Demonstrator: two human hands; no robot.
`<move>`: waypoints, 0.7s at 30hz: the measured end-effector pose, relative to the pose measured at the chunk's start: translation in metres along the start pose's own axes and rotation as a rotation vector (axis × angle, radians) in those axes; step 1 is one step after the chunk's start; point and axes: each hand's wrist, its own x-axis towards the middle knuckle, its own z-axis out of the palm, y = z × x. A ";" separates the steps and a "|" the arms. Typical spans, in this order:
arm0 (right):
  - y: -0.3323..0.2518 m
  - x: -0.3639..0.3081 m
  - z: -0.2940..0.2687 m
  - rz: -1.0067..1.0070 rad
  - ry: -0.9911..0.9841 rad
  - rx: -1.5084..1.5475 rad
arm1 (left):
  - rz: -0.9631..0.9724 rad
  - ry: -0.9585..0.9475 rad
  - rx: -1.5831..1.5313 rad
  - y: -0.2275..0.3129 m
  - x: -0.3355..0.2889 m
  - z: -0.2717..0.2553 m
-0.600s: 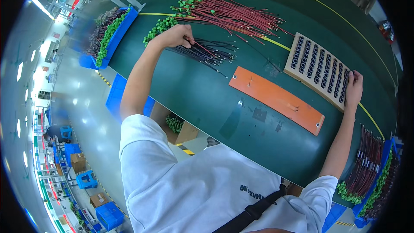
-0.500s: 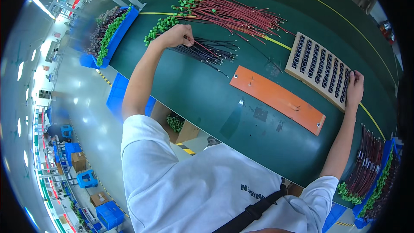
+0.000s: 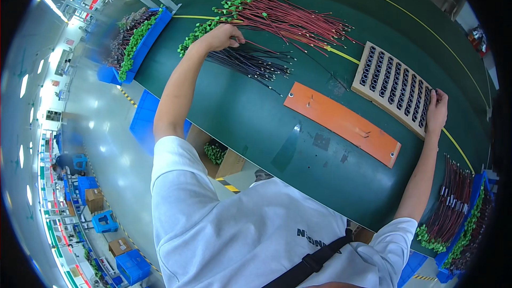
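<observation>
My left hand (image 3: 226,37) is closed in a pinch at the green-connector end of the wire piles, with a thin red wire (image 3: 261,48) running out from its fingers. Below it lies a bundle of black wires (image 3: 250,65). Just beyond is a larger pile of red wires (image 3: 298,18) with green connectors (image 3: 242,1). My right hand (image 3: 437,109) rests at the right end of a tan board (image 3: 358,82) holding rows of black ring-shaped parts (image 3: 397,82). Its fingertips are drawn together at the last row; a dark bit shows there, too small to make out.
An orange plate (image 3: 341,122) with upright pins lies on the green table (image 3: 240,112) nearer me. Blue bins of wires stand at the far left (image 3: 144,48) and right (image 3: 461,224). A cardboard box (image 3: 232,164) sits below the table's near edge.
My left hand has lifted slightly away from the black bundle, up and to the right, the red wire moving with it. My right hand stays at the board's end.
</observation>
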 end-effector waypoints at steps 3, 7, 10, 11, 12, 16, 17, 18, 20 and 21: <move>-0.004 -0.003 0.001 -0.014 0.027 0.030 | 0.043 0.028 0.017 -0.014 -0.005 -0.008; 0.003 0.000 -0.003 0.011 0.002 -0.006 | 0.018 -0.018 0.074 -0.013 -0.010 -0.012; 0.002 -0.001 -0.003 0.012 0.000 -0.001 | -0.063 -0.064 0.031 -0.016 -0.013 -0.008; 0.000 -0.002 0.000 0.004 -0.002 0.009 | -0.071 -0.052 -0.007 -0.019 -0.017 -0.008; -0.001 -0.002 0.001 -0.003 -0.001 0.013 | -0.072 -0.039 -0.048 -0.020 -0.018 -0.007; 0.002 0.000 -0.001 -0.006 -0.001 0.017 | -0.061 0.035 -0.052 -0.019 -0.024 -0.021; 0.004 0.001 -0.003 -0.003 0.001 0.009 | -0.077 0.060 -0.067 -0.015 -0.024 -0.028; 0.004 0.001 -0.002 -0.001 -0.001 0.010 | -0.101 0.087 -0.078 -0.015 -0.028 -0.034; 0.003 0.001 -0.001 0.000 -0.003 0.011 | -0.144 0.246 -0.213 -0.027 -0.035 -0.047; 0.002 0.001 -0.001 0.002 -0.001 0.009 | -0.161 0.325 -0.284 -0.027 -0.036 -0.051</move>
